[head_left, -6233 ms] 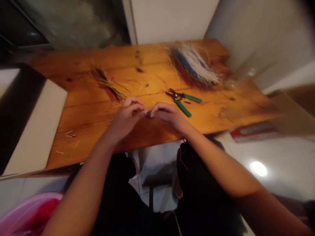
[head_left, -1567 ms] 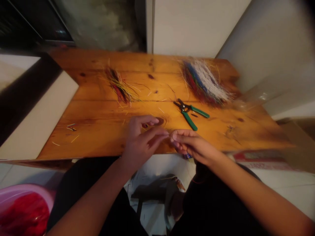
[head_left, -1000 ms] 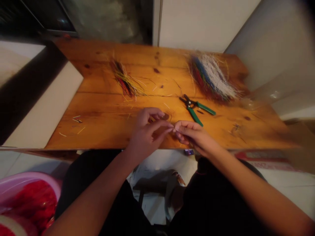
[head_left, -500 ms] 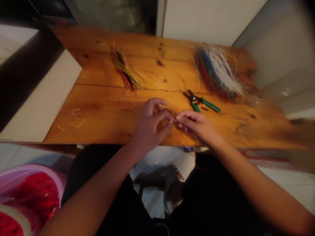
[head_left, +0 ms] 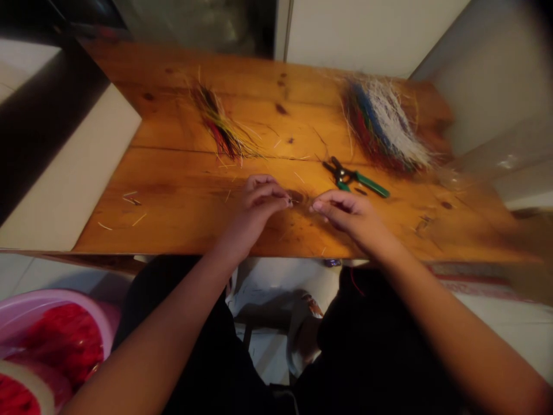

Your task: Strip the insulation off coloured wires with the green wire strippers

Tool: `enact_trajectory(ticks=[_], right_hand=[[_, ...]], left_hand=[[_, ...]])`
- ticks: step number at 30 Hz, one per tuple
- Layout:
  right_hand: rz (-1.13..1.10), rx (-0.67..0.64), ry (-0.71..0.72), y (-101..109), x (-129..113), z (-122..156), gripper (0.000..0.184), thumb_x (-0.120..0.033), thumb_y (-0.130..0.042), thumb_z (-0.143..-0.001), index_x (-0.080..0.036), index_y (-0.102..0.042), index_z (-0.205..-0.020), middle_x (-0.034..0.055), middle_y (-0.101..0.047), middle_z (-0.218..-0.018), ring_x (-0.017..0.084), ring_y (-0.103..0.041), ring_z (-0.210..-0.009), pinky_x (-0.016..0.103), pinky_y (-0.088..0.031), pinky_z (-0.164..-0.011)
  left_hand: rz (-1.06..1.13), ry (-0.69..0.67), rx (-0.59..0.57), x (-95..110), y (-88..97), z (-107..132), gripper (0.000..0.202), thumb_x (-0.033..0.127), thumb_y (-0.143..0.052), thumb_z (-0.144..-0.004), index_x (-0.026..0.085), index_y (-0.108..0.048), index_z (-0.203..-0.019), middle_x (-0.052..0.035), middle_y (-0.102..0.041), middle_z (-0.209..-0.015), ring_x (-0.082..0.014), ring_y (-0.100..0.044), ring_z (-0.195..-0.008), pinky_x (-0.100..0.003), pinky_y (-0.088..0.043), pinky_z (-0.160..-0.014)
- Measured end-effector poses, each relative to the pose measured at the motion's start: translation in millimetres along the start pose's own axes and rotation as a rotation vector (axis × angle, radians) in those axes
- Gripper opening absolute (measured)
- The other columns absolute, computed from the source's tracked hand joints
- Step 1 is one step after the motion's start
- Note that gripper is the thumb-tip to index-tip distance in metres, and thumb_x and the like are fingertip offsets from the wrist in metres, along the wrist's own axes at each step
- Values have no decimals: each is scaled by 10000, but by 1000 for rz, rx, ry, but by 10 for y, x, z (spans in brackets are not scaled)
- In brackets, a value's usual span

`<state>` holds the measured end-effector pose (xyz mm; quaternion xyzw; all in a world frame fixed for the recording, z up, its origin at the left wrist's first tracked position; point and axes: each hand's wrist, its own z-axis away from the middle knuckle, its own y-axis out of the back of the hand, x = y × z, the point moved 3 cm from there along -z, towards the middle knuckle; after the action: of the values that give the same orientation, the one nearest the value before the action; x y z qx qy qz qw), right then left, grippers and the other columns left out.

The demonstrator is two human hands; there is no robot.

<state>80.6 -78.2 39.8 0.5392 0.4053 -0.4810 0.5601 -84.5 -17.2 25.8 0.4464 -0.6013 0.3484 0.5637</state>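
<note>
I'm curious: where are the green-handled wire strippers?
Head view: green-handled wire strippers lie on the orange wooden table, above the right hand, below the coloured wire bundle.

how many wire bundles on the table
2: a small wire bundle at the far left of the table, and a large wire bundle at the far right, just behind the pliers.

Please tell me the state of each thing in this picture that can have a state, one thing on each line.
Left hand: fingers curled, tips close to the right hand but apart; anything held is too small to tell.
Right hand: fingers curled, tips toward the left hand.
Green-handled wire strippers: lying flat, handles spread.
Large wire bundle: loose, fanned out.
Small wire bundle: loose, ends splayed.
Pink basin: holds something red.
</note>
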Motion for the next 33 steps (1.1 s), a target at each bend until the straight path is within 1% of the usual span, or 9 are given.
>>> enact_trajectory(ticks=[7,11,14,17,20,22,25,30,33], right_hand=[[-78,89,-34,97,85,34,139,-335,-668,-725,-196,-667,-715,-43,-447,-524,65,-312,-460,242,-168,-436],[-54,118,-26,150,106,40,137,-332,-672,-723,-195,-674,-712,-34,-459,-527,71,-330,-469,241,-169,-436],[-77,150,-12,179,99,44,134,-333,-679,-720,-201,-670,-700,-33,-452,-528,71,-330,-469,241,-184,-437],[-116,220,17,188,70,64,146,-351,-685,-717,-210,-654,-697,-35,-433,-527,72,-310,-458,243,-187,-434],[-129,294,69,152,29,100,157,-376,-676,-725,-223,-643,-718,-30,-440,-543,84,-325,-469,249,-201,-437],[-138,305,81,87,16,122,158,-381,-673,-728,-227,-635,-724,-30,-443,-549,85,-331,-471,248,-204,-438],[-187,287,55,-79,23,148,175,-387,-664,-732,-222,-609,-710,-43,-414,-537,70,-303,-452,242,-183,-427],[-316,356,1,-470,13,192,207,-397,-627,-742,-210,-557,-690,-52,-414,-531,61,-307,-428,232,-220,-405],[-441,398,-20,-700,-3,198,200,-395,-594,-758,-213,-531,-704,-58,-423,-539,55,-306,-411,227,-242,-391]], left_hand=[[-14,-78,71,-39,81,-48,71,228,-569,-750,202,-602,-692,-2,-502,-886,-137,-525,-898,-308,-424,-870],[-61,-82,85,-60,35,-49,71,269,-601,-741,199,-597,-729,-3,-527,-892,-140,-549,-879,-312,-451,-837],[12,-42,84,-98,-9,-56,93,288,-609,-740,197,-599,-725,-1,-563,-887,-140,-566,-877,-308,-459,-837],[158,18,30,-101,-60,-54,129,311,-591,-764,193,-627,-725,-3,-620,-844,-143,-592,-863,-308,-457,-853],[275,58,-96,-50,-143,-29,160,332,-594,-775,201,-677,-815,-16,-672,-850,-157,-618,-875,-326,-448,-877],[310,54,-151,-12,-191,-5,188,333,-631,-752,225,-690,-894,-22,-688,-912,-164,-620,-917,-331,-436,-900],[347,29,-140,9,-215,20,191,326,-661,-728,251,-699,-899,-17,-692,-975,-155,-610,-960,-314,-425,-912],[367,60,-77,-42,-159,22,126,327,-681,-701,213,-703,-750,-6,-697,-837,-126,-618,-821,-271,-460,-812],[382,82,-48,-56,-101,12,129,327,-682,-698,205,-699,-735,2,-683,-779,-105,-608,-744,-243,-464,-746]])
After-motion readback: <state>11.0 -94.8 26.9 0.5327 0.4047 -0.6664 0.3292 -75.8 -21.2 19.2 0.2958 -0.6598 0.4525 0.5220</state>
